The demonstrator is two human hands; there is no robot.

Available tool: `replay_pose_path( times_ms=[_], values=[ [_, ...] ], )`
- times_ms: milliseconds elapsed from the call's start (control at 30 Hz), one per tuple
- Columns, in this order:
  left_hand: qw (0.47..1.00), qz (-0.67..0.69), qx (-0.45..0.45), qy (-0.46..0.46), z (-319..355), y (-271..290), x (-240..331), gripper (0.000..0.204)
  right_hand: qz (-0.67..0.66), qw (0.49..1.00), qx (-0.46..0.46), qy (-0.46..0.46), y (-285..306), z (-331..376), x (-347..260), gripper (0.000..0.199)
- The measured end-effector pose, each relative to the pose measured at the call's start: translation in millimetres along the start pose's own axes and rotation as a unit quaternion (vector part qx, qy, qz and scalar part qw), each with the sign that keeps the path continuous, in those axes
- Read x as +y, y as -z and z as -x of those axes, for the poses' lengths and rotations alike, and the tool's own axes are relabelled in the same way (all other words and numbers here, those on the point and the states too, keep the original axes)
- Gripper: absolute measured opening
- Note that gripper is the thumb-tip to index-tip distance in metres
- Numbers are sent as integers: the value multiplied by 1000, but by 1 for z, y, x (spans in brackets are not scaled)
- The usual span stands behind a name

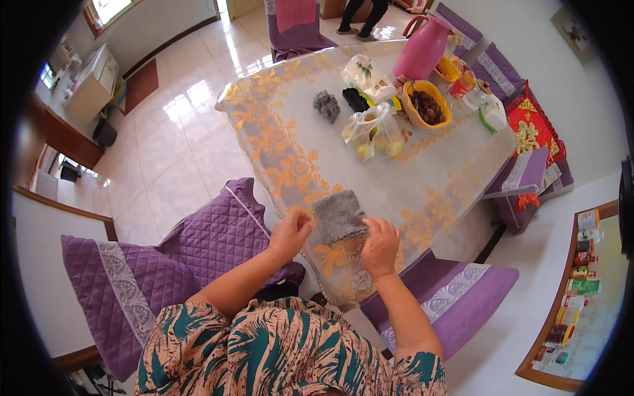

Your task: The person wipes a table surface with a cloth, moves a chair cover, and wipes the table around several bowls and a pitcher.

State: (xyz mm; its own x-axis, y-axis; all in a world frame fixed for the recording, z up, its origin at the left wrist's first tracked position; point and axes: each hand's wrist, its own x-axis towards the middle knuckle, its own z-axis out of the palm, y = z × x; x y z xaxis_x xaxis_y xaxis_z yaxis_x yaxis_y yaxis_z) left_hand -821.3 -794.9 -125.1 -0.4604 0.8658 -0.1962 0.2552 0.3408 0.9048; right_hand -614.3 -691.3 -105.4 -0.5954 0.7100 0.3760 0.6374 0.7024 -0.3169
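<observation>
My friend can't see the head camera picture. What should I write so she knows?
A left hand and a right hand are at either side of a gray cloth on a flowery table. Farther back are a clear bag, a yellow basket and a pink jug.

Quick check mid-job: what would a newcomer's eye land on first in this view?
Probably the bright pink jug, standing at the far end of the table beside a yellow bowl of dark fruit. Next, perhaps, the red and gold cloth at the right, by the purple-covered chairs. Nearest the wearer, a small grey cloth lies on the table between the left hand and right hand.
</observation>
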Motion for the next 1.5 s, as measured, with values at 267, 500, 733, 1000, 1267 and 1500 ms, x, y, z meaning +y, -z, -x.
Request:
replay_pose_path(
  times_ms=[267,500,733,1000,1267,1500],
  values=[
    [904,-322,-67,-274,-22,-16,4,65,-120,993,18,5,-28,-38,-40,38],
    [939,-184,121,-266,-65,19,-14,55,-50,997,-55,21,-52,-37,-55,61],
    [923,-295,181,-171,-102,4,-25,52,11,986,-167,-17,-61,-23,-50,86],
    [903,-353,191,-154,-95,-4,-15,48,14,996,-87,-11,-57,-15,-52,49],
    [909,-346,184,-144,-95,-4,-12,51,-183,950,-77,-242,-27,-37,-9,22],
    [902,-352,196,-153,-91,2,-21,50,-660,663,5,-354,61,-67,63,16]
  ],
)
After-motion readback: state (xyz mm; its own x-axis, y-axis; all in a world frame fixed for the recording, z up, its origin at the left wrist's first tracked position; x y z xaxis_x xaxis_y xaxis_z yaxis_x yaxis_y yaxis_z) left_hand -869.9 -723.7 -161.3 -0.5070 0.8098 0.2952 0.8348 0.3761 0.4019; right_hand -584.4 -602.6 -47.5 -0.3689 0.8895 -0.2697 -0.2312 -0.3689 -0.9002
